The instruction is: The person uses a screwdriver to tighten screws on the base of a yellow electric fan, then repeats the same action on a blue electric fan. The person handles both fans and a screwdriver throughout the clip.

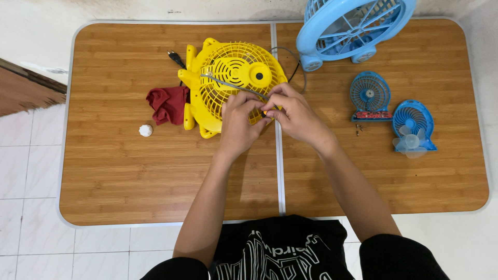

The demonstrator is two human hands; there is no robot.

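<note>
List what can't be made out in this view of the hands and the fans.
- Head view: the yellow fan's lower right edge is hidden by the left hand and right hand.
- Whatever the fingertips pinch is covered by the fingers.
- The large blue fan is cut off by the top edge.
- The tiny parts beside the small blue fans are too small to identify.

A low wooden tabletop [129,171] sits on the floor. It is light brown with a thin pale edge and round corners. A pale line [279,171] runs down its middle and splits it in two halves. The floor [31,171] is made of big white square tiles with thin grey lines between them. At the left edge, a piece of brown wood [23,91] shows. The light is bright and even.
</note>
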